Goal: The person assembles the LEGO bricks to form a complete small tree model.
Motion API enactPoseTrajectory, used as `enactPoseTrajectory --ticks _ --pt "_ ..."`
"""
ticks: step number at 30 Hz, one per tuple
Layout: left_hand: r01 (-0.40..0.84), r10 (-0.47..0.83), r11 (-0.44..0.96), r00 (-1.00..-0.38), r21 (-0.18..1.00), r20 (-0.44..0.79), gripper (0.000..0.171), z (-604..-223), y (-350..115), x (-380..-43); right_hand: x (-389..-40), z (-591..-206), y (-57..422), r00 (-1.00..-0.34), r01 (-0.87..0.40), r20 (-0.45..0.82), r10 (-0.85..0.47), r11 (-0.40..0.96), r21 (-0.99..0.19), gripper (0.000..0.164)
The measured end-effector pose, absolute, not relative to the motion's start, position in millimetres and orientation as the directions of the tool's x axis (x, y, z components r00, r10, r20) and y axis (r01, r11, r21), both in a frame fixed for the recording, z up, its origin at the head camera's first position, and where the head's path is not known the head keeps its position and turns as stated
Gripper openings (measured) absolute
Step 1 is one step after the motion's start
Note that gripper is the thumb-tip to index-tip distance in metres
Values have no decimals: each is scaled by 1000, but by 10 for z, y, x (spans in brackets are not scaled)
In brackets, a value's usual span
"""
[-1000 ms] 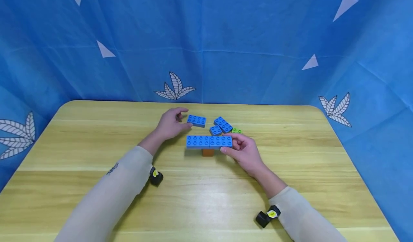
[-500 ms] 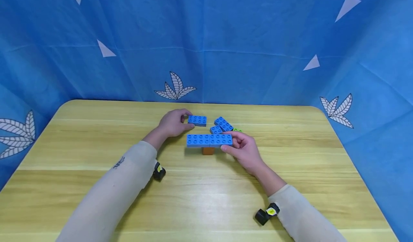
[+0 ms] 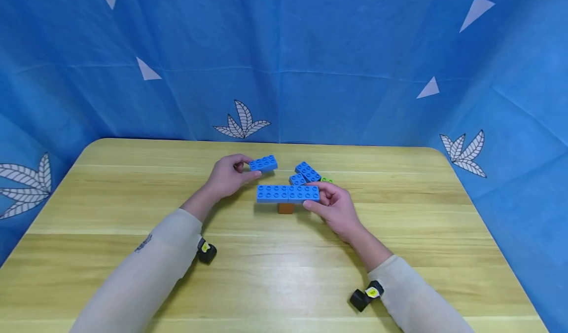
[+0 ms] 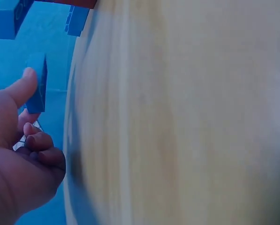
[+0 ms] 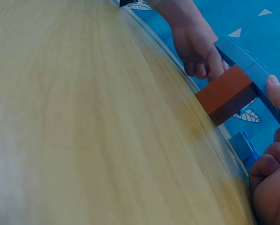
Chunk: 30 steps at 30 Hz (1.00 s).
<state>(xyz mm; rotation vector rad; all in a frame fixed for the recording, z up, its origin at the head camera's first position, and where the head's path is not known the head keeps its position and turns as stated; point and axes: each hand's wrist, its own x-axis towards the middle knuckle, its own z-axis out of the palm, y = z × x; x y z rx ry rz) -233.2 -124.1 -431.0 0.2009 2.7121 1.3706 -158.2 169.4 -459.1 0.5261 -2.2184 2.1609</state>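
Note:
My left hand (image 3: 228,176) pinches a blue toy brick (image 3: 264,164) between thumb and fingers. In the left wrist view that brick (image 4: 37,84) is clear of the table, its thumb side toward the camera. Two blue bricks (image 3: 272,193) lie end to end as a bar across an orange-brown stack (image 3: 286,208). The right wrist view shows the stack (image 5: 226,93) standing on the table under the bar. With thumb and forefinger my right hand (image 3: 339,213) grips the right end of the bar. Its other fingers are curled in.
Behind the bar lie a blue brick (image 3: 308,171), a smaller blue brick (image 3: 297,179) and a partly hidden green brick (image 3: 327,180). A wooden table (image 3: 284,283) bears everything, with a blue cloth (image 3: 284,56) hanging behind it.
The left hand has reached the loose blue brick, taken hold of it and lifted it, drawing it slightly left and tilting it. The right hand and the bar stay put.

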Motion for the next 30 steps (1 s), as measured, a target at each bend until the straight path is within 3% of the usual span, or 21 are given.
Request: enactPoseTrajectory --ticks 16,30 --pt "77 161 423 -987 903 8 47 -4070 -1219 -1966 -1582 -4597 1716 -944 -240 232 -233 7 -971 36" --pt "316 365 440 -918 841 154 32 -3937 -1068 -1799 -1577 -4583 1697 -951 -213 207 -228 3 -977 36"
